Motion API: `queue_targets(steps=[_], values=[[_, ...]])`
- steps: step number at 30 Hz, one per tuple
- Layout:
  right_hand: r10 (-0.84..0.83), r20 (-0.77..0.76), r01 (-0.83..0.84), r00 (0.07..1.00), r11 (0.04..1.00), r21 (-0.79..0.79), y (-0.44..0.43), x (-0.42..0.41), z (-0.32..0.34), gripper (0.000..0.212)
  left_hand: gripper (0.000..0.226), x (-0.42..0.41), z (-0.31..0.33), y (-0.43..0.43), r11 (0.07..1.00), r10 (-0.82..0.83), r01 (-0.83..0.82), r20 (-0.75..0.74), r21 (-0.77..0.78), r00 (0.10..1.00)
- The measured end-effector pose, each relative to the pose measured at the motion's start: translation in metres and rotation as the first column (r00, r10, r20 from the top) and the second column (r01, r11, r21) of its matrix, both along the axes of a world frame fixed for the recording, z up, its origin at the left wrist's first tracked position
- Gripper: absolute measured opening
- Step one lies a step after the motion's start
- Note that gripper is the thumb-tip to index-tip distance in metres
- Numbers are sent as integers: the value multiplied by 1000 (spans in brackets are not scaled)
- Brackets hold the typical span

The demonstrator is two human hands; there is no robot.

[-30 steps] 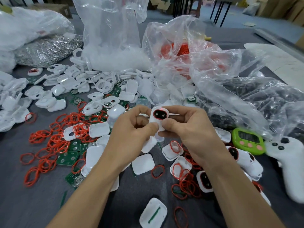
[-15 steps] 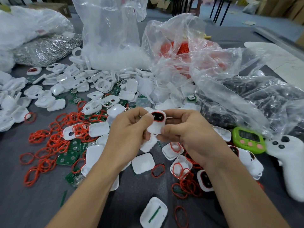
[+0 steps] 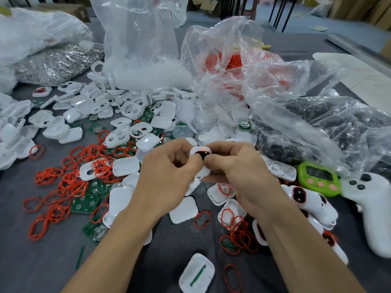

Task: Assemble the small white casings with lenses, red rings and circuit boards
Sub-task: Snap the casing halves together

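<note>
One casing (image 3: 200, 151) has tipped backward, pinched by left hand (image 3: 169, 172) and right hand (image 3: 236, 166).

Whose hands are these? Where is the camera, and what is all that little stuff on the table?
There is no machine here, just a person working. The camera sits on the person's head and looks down, so you see both arms from above.

The left hand and the right hand pinch one small casing between them. Its front shows red around a dark window.

On the grey table lie loose red rings, green circuit boards and many more white casings. Behind them stand clear plastic bags holding more parts. At the right lie a green timer and a white controller.
</note>
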State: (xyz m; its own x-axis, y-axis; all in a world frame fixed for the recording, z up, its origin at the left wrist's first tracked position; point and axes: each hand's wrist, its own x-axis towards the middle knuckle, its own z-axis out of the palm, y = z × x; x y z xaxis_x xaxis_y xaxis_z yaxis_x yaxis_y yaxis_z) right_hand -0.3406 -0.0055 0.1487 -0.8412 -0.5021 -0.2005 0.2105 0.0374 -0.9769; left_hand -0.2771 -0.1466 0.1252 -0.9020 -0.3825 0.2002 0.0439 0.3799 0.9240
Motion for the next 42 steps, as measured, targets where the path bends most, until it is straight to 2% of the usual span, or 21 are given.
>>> queue_targets(steps=[8,11,18,21,26,30,32,36,40,42], values=[[-54,-85,59,995,996,60,0,1,1,41,19,0,1,0,997,-59,56,56,54,997],[-23,-110,31,994,997,75,1,2,1,41,26,0,1,0,997,-60,58,58,49,997],[21,-45,-21,999,1000,14,2,0,1,37,18,-3,1,0,996,-34,32,19,86,999],[63,-46,-62,997,998,16,1,2,-2,37,24,-5,-2,-3,997,21,-22,16,79,1000],[73,-61,-72,996,997,19,4,0,-2,33,22,-5,-3,-2,992,-33,24,72,127,997],[88,-32,-89,996,996,-15,1,3,-5,30,20,-6,-3,1,996,36,-39,36,85,999],[67,-33,-67,997,998,-9,-1,5,-6,22,20,-5,-3,2,998,48,-51,47,49,998],[-59,-41,62,997,994,89,-2,3,-5,38,23,-2,0,1,980,-54,43,54,195,997],[-136,-67,145,988,977,158,-5,3,-8,43,11,0,3,1,980,-97,93,15,177,995],[-140,-80,151,987,976,156,-5,4,-8,41,14,0,1,2,980,-94,92,4,174,996]])
